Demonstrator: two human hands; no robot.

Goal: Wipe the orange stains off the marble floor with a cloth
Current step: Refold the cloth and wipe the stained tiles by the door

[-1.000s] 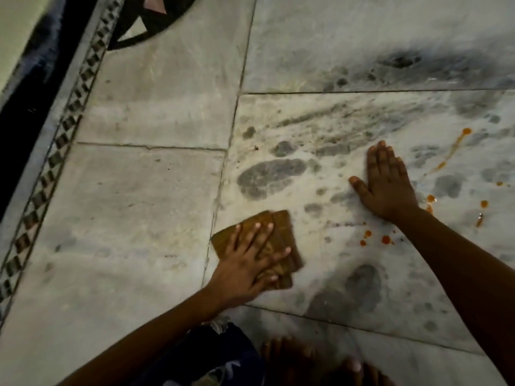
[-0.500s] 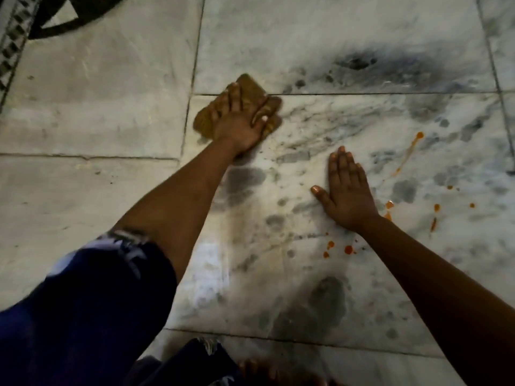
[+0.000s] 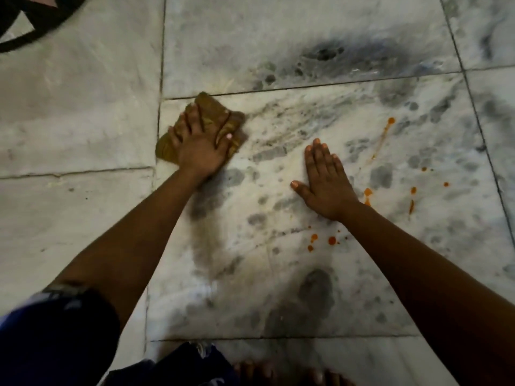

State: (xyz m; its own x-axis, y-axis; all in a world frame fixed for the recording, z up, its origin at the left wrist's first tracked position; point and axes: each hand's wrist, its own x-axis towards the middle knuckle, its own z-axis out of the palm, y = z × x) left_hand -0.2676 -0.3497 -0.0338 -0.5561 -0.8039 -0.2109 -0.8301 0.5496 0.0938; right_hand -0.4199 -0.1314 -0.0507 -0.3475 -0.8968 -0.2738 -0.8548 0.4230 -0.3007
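Marble floor (image 3: 278, 37) fills my feed, pale slabs w/ grey veining and dark joints, one big slab in the middle. I see my left hand (image 3: 199, 147) lying flat on the cloth (image 3: 214, 112), fingers spread and pressing it down, not curled round it; the cloth is brown, crumpled, sitting at the far-left corner of that slab, right by the joint lines. My right hand (image 3: 324, 178) is palm-down on bare marble, fingers straight and together, thumb out to the left, holding nothing, well apart from the cloth. Orange stains (image 3: 331, 240) are untouched: a cluster of drops near my right forearm, a couple just beside the right wrist, more dots further right, plus a thin streak (image 3: 383, 137) running up toward the far side. None of them is under or near the cloth. Dark sleeve (image 3: 55, 338) shows at bottom left, bare toes (image 3: 250, 370) at the bottom edge, blurry. Black curved inlay (image 3: 28, 29) at top-left corner.
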